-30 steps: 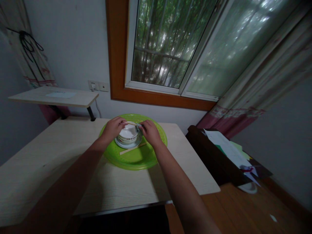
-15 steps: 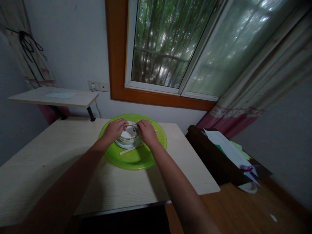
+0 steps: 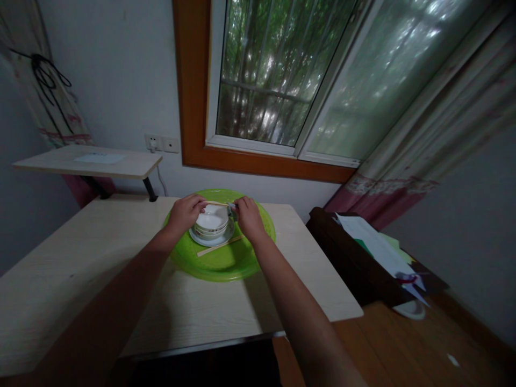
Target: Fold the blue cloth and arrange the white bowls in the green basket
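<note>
Pale wooden chopsticks (image 3: pixel 216 203) stretch level between my hands, just above the stacked bowls; how many there are I cannot tell. My left hand (image 3: pixel 185 216) pinches their left end. Around the other end, my right hand (image 3: pixel 249 217) is closed on a small greyish cloth-like piece (image 3: pixel 231 209), partly hidden by the fingers. Below, white bowls (image 3: pixel 211 221) are stacked on a white plate (image 3: pixel 196 238). More chopsticks (image 3: pixel 217 247) lie slanted in front of the plate, inside a round bright green plastic tray (image 3: pixel 226 275).
The tray stands on a pale wooden table (image 3: pixel 314 269) against the wall. A raised shelf (image 3: pixel 88 161) with a paper sheet is at the back left. Right of the table, a dark brown piece of furniture (image 3: pixel 346 258) carries papers. A window (image 3: pixel 266 80) is behind.
My right hand has moved a little to the right along the chopsticks with the greyish piece. More of the chopsticks and the top bowl now shows between my hands.
</note>
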Available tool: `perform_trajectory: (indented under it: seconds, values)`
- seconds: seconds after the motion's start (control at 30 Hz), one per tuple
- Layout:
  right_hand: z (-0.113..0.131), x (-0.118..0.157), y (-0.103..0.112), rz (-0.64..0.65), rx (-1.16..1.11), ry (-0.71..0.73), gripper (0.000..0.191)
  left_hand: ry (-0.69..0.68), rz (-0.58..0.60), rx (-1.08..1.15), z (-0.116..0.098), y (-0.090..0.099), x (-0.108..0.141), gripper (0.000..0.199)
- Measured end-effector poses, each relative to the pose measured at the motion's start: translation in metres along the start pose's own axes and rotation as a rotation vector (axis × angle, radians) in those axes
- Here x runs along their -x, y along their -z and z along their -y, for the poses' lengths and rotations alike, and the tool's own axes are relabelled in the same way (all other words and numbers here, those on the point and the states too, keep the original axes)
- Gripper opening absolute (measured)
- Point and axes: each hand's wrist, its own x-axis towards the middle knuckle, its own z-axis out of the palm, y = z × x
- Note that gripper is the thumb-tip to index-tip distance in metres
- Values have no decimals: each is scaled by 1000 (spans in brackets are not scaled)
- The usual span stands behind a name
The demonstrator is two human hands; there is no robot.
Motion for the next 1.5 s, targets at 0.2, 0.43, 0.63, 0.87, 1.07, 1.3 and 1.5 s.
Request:
perform_trajectory:
  seconds: [0.2, 0.43, 0.63, 0.87, 1.07, 1.3, 1.5]
  values:
    - [14, 2, -2, 82, 0, 138, 13, -175, 167, -71, 1, -7, 1, 22]
    - [27, 2, 0, 90, 10, 185, 14, -218, 191, -79, 0, -10, 2, 24]
    - [21, 0, 1, 59, 41, 111, 15, -79, 64, -72, -1, -6, 2, 21]
    - [-1, 0, 0, -34, 21, 4, 16, 15, -247, -89, 5, 4, 2, 18]
    - [7, 1, 0, 27, 38, 39, 18, -182, -170, -162, -1, -1, 1, 22]
    - [13, 4, 3, 78, 88, 142, 16, -324, 195, -228, 1, -14, -1, 14]
    - [20, 5, 0, 89, 133, 200, 19, -272, 198, -242, 3, -15, 1, 20]
